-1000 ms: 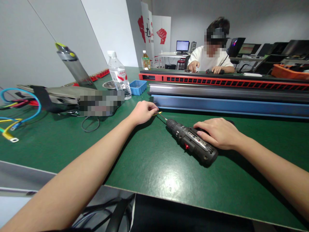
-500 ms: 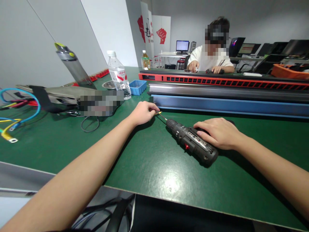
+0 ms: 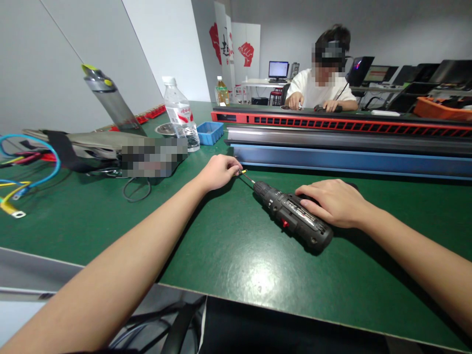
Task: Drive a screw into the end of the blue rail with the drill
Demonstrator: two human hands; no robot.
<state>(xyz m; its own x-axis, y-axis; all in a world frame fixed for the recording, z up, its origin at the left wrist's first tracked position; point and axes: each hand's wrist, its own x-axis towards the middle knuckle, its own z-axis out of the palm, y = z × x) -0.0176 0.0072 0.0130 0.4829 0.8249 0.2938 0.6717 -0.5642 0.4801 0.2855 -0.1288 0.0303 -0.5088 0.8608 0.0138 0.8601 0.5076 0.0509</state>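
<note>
My right hand (image 3: 332, 202) is wrapped round the handle of a black cordless drill (image 3: 295, 216), which lies on its side with its red switch facing me. The drill's long thin bit (image 3: 248, 177) points away to the left, towards my left hand (image 3: 220, 172). There my left thumb and fingers pinch together at the bit's tip, on a small piece with a yellow end (image 3: 244, 171). Its exact kind is too small to tell, and the fingers hide most of it. Just behind the fingers runs a long blue metal rail (image 3: 332, 160).
Beyond the blue rail lie a grey rail (image 3: 332, 140) and a red slotted strip (image 3: 332, 122). To the left are a water bottle (image 3: 180, 115), a blue bin (image 3: 210, 133), a grey bag (image 3: 92, 145) and cables (image 3: 51, 179). Another person (image 3: 320, 88) sits across the green table (image 3: 206, 255).
Almost nothing differs. Both hands and the drill stay in place; the yellow end at my left fingertips shows at a slightly different angle.
</note>
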